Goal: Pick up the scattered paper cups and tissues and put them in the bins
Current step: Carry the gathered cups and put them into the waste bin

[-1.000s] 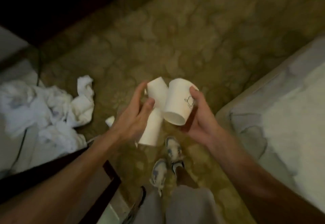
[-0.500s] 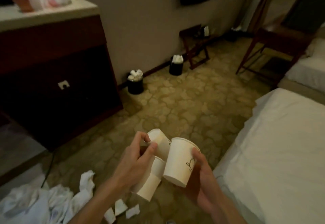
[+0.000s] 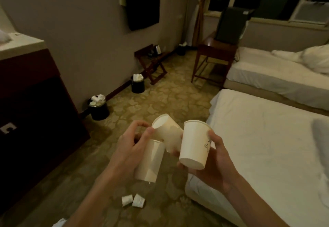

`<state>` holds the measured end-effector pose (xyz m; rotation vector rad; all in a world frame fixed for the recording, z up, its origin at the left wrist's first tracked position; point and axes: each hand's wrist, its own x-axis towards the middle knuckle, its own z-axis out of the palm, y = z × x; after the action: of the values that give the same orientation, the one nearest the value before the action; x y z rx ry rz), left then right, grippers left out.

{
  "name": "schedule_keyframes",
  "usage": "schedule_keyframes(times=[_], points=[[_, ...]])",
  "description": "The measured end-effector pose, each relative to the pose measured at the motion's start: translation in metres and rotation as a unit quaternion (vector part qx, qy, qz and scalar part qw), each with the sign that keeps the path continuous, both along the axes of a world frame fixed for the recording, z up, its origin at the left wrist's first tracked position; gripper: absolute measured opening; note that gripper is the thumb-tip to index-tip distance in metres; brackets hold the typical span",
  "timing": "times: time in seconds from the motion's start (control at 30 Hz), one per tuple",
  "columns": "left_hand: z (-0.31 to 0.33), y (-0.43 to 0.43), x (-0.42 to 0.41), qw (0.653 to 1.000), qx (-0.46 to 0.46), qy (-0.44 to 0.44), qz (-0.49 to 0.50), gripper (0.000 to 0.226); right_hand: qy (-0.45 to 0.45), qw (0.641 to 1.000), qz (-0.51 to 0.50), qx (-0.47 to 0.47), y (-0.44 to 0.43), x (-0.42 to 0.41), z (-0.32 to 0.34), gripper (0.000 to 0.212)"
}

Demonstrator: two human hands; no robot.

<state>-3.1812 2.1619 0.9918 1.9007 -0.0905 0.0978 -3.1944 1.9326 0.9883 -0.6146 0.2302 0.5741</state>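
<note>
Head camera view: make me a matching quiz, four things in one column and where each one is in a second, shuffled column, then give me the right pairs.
Things
1. cup with the small drawing
2. white crumpled scraps
3. nearest black bin
4. dark screen

Places
A. mounted on the wall
B. lying loose on the carpet
C. gripped in the right hand
D. standing beside the dark cabinet, topped with white waste

Pairs: 1-C, 2-B, 3-D, 4-A
</note>
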Motion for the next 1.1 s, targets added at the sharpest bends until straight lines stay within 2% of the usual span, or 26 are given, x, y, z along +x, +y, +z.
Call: schedule_keyframes(times=[0.07,0.17,0.27,0.4,0.57,0.77,1.0,1.1], points=[[0.010,-0.017,0.006,1.000,-0.003,-0.005,-0.024,0.034,-0.023,0.999,-0.024,0.038,-0.017,-0.005,0.009,0.093],[0.027,-0.048,0.015,0.995,0.042,-0.014,-0.094,0.043,-0.057,0.996,-0.042,0.051,-0.047,-0.017,0.018,0.090],[0.045,-0.092,0.024,0.984,0.078,-0.023,-0.156,0.047,-0.053,0.995,-0.076,0.026,-0.081,-0.032,0.024,0.094],[0.056,-0.162,0.024,0.975,0.123,-0.027,-0.183,0.053,-0.029,0.990,-0.137,-0.005,-0.128,-0.059,0.025,0.106],[0.047,-0.248,0.002,0.955,0.146,-0.037,-0.255,0.062,-0.048,0.981,-0.187,0.010,-0.199,-0.106,0.020,0.076],[0.027,-0.351,-0.035,0.931,0.175,-0.024,-0.320,0.058,0.036,0.960,-0.240,-0.139,-0.293,-0.172,-0.011,0.077],[-0.006,-0.517,-0.108,0.902,0.182,-0.022,-0.390,0.056,0.081,0.932,-0.307,-0.174,-0.431,-0.266,-0.042,0.075],[-0.019,-0.588,-0.144,0.872,0.180,-0.025,-0.455,0.045,0.107,0.907,-0.382,-0.145,-0.485,-0.314,-0.058,0.071]])
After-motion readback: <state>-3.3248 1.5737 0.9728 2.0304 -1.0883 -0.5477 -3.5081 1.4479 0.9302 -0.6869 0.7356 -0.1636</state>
